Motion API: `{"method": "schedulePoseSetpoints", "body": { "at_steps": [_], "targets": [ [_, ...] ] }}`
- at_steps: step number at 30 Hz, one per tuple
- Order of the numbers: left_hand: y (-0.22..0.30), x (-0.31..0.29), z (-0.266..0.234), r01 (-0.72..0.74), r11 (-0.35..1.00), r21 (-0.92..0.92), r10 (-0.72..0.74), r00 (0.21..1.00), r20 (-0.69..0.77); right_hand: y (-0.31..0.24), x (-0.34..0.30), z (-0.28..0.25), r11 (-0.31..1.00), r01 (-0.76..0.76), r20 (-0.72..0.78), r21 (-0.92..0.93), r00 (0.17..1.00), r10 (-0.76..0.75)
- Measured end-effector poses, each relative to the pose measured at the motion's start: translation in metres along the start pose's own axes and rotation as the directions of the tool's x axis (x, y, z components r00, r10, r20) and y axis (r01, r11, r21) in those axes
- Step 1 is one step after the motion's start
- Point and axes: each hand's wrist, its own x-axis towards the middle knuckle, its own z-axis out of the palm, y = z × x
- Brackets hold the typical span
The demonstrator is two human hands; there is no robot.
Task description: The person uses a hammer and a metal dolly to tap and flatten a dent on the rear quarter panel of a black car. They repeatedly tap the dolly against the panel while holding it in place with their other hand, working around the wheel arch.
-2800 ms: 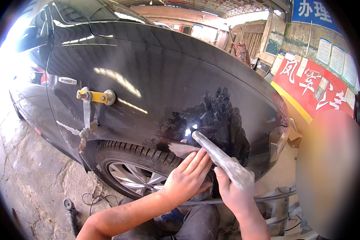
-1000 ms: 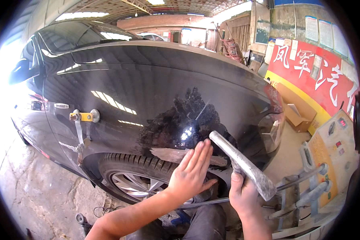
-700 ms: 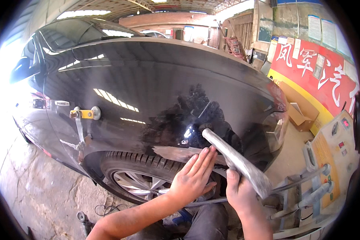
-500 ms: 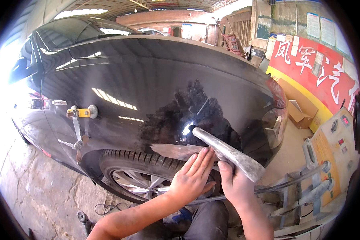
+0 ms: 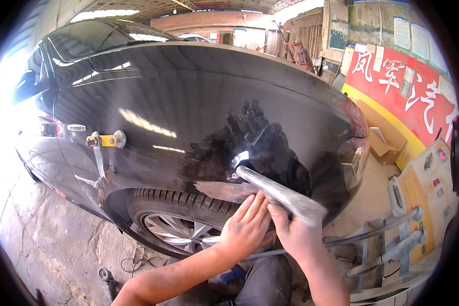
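My right hand (image 5: 295,232) is closed around a grey, dusty tool (image 5: 283,194) with a long tapered body and a narrow, dark-ringed front end. Its tip is close to a shiny bright spot (image 5: 242,157) on a black car's rear side panel (image 5: 188,102); contact cannot be told. My left hand (image 5: 246,224) lies beside the right one, with straight fingers pointing at the panel above the wheel. By its fingertips is a brownish-grey strip (image 5: 224,191) with a ragged left end. Whether that strip is a separate piece cannot be told. A darker, smeared patch (image 5: 270,140) surrounds the spot.
Below the hands is the rear tyre (image 5: 153,204). A yellow-and-silver clamp device (image 5: 107,141) is on the panel at left. To the right stand a machine with a control panel (image 5: 426,188), hoses and an open cardboard box (image 5: 386,144). A dark tool (image 5: 107,278) lies lower left.
The tool's tip has shifted slightly left and down against the panel, and its rear end has swung left with my right hand. My left hand has stayed nearly in place.
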Motion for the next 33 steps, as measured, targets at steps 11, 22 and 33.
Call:
{"method": "schedulePoseSetpoints", "body": {
  "at_steps": [11, 22, 33],
  "targets": [
    [0.0, 0.001, -0.009, 0.021, 1.0, -0.001, -0.021, 1.0, 0.005, 0.003, -0.008, -0.004, 0.987, -0.08, -0.101, 0.141, 0.99, 0.094],
    [0.002, 0.003, -0.007, 0.033, 0.999, -0.006, -0.033, 0.999, 0.023, 0.006, -0.011, -0.006, 0.986, -0.116, -0.085, 0.123, 0.988, 0.127],
    [0.0, 0.004, -0.011, 0.036, 0.999, -0.007, -0.036, 0.999, 0.012, 0.011, -0.01, -0.004, 0.971, -0.196, -0.068, 0.14, 0.976, 0.207]
  ]
}}
